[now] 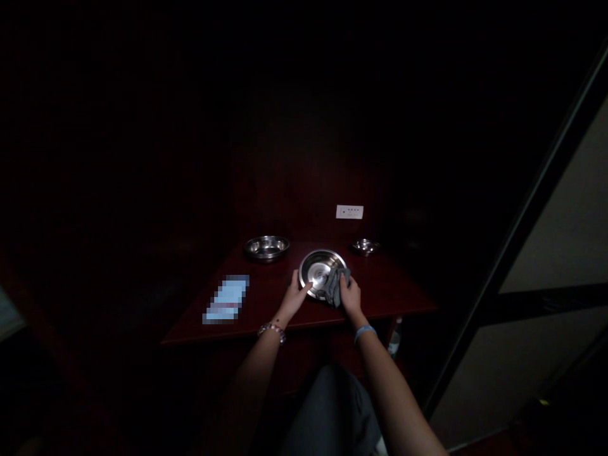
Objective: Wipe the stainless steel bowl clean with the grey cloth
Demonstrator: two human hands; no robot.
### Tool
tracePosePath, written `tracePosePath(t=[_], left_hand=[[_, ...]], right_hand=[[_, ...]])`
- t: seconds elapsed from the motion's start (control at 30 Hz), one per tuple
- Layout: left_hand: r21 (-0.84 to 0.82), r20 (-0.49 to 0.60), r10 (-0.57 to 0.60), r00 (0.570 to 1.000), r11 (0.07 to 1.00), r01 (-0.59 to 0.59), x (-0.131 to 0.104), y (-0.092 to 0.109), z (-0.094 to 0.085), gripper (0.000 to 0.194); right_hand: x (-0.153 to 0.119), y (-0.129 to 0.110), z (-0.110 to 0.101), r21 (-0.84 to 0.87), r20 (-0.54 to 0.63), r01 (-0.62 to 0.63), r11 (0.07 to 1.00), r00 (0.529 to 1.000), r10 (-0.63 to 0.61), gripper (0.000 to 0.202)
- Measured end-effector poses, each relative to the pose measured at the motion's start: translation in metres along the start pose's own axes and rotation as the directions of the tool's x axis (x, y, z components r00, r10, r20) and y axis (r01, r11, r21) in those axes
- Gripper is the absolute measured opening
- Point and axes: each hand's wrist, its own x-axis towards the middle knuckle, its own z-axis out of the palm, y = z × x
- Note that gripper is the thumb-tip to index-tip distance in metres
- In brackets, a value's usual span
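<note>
A round steel bowl (pixel 319 270) is tilted toward me above the front part of the dark red table (pixel 270 304). My left hand (pixel 295 296) grips the bowl's lower left rim, with the thumb over the inside edge. A crumpled grey cloth (pixel 333 288) lies against the bowl's lower right side. My right hand (pixel 350 294) is closed on this cloth at the rim, and its fingers behind the cloth are hidden.
Farther back stand a wide steel bowl (pixel 266 247) on the left and a smaller steel dish (pixel 365 247) on the right. A blurred pale item (pixel 227 300) lies at left. A white socket (pixel 349 212) is on the back wall; a bottle (pixel 395 339) stands below the table's right side.
</note>
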Motion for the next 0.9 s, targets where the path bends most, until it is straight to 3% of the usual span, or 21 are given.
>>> tracePosePath(t=[0.13,0.4,0.67,0.9], left_hand=[[-0.065,-0.029,0.017,0.999,0.998,-0.019,0.003,-0.004,0.001,0.056],[-0.153,-0.035,-0.113,0.993,0.983,0.106,-0.001,0.007,-0.001,0.052],[-0.231,-0.094,-0.126,0.988,0.968,0.101,-0.004,0.017,-0.002,0.047],[-0.242,-0.074,-0.095,0.993,0.967,0.074,-0.004,0.012,0.001,0.055]], right_hand=[[0.001,0.001,0.001,0.021,-0.005,-0.013,1.0,1.0,0.013,0.048],[0.003,0.006,0.002,0.065,0.007,-0.036,0.997,0.999,0.035,0.049],[0.004,0.006,0.002,0.119,-0.015,-0.023,0.993,1.0,0.025,0.046],[0.005,0.008,0.003,0.119,-0.016,-0.021,0.993,1.0,0.023,0.047]])
